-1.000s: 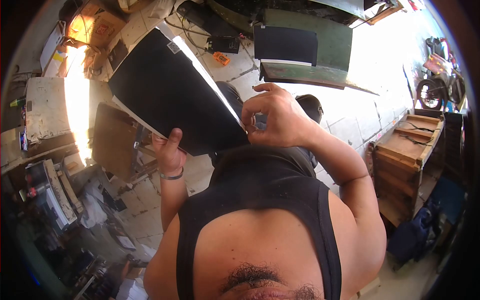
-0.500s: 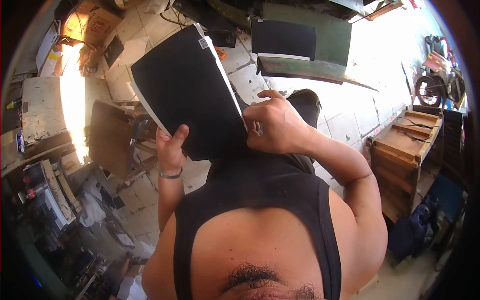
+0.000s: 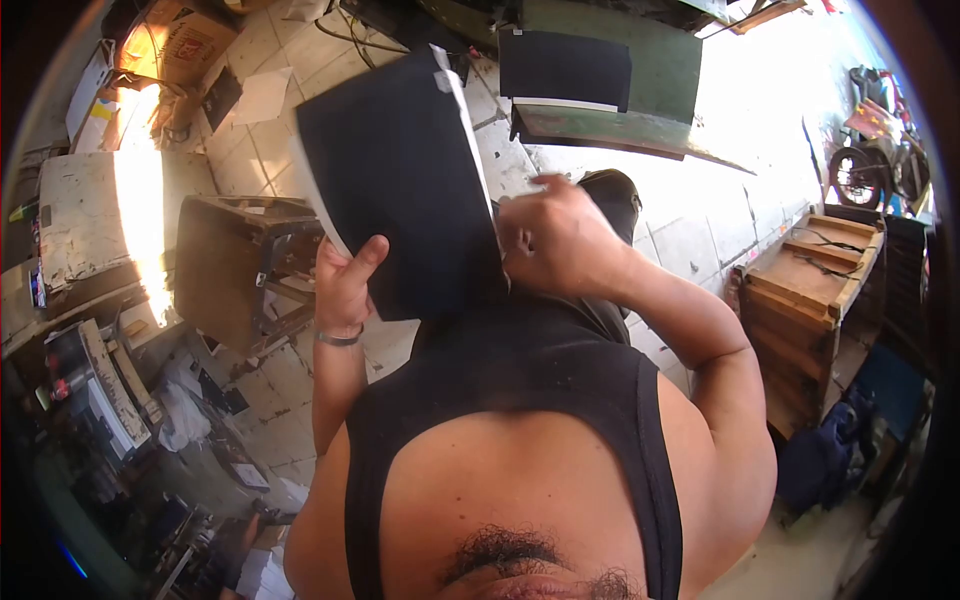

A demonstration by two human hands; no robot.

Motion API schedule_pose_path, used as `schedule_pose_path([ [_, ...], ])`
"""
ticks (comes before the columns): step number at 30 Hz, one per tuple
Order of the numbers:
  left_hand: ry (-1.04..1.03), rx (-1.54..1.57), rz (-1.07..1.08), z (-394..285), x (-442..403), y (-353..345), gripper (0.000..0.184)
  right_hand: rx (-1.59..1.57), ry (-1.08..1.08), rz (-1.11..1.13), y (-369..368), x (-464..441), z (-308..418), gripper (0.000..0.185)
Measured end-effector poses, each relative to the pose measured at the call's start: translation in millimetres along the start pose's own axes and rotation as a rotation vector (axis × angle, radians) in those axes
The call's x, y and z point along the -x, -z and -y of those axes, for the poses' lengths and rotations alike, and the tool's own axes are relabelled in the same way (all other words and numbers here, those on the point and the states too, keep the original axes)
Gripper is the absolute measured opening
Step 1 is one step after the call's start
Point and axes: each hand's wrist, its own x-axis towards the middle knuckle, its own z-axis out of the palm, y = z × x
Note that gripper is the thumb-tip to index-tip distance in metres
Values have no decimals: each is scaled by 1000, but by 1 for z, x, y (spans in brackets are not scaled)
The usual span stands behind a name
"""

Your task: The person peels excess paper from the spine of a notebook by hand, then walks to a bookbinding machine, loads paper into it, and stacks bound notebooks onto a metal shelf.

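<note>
A black sheet with white edges (image 3: pixel 400 190) is held up in front of my body, a small pale label near its top right corner. My left hand (image 3: pixel 345 285) grips its lower left edge, thumb on the black face and fingers behind. At the right edge of the sheet is my right hand (image 3: pixel 555 235), slightly blurred, its fingers bent and pressed together on the edge. Beyond them, a second black sheet (image 3: pixel 565 70) lies on a green surface (image 3: pixel 665 80).
A brown wooden stool (image 3: pixel 215 275) stands at the left beside a worn table (image 3: pixel 80 220). A cardboard box (image 3: pixel 180 40) is at the upper left. On the right are a wooden frame (image 3: pixel 800 310), a dark bag (image 3: pixel 825 455) and a motorcycle (image 3: pixel 865 175).
The held sheet has turned more upright and its top has swung right. Both hands have stayed on its edges, and the right hand has shifted slightly right.
</note>
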Motion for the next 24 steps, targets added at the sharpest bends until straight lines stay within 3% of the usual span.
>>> schedule_pose_path([
  [2, 56, 22, -8, 2, -3, 1, 45, 50, -45, -207, 23, -5, -14, 8],
  [4, 160, 74, -77, 8, 1, 9, 38, 48, -14, -257, 39, -5, -19, 8],
  [9, 145, 239, -14, 24, -4, 5, 39, 134, -79, -529, 46, -8, -40, 11],
  [17, 123, 472, 72, 64, -9, 31, 47, -153, -185, -300, 30, 3, -27, 20],
  [24, 37, 350, 90, 51, -8, 34, 47, -441, 35, -277, 10, -7, 4, 16],
])
